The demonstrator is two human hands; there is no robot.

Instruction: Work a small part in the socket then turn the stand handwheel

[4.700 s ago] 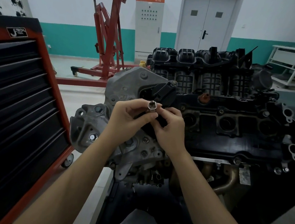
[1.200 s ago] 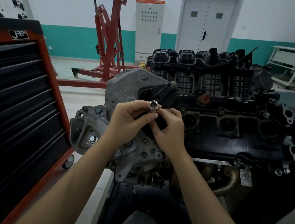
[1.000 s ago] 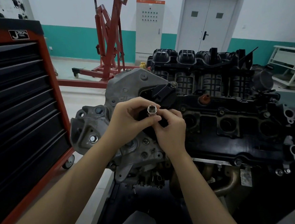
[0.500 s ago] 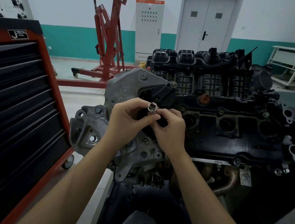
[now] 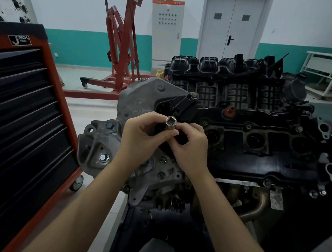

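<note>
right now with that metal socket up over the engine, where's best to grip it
Probably around its plain round barrel, from the sides, as the left hand does now. The socket stands nearly upright with its square-drive end facing up, so a side pinch leaves both ends free. The right hand pinches lower down.

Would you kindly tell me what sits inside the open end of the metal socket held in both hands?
The socket shows a square drive recess at its upturned end, and nothing sits in it. The left hand and right hand cover its lower end, so what it fits onto cannot be seen.
</note>
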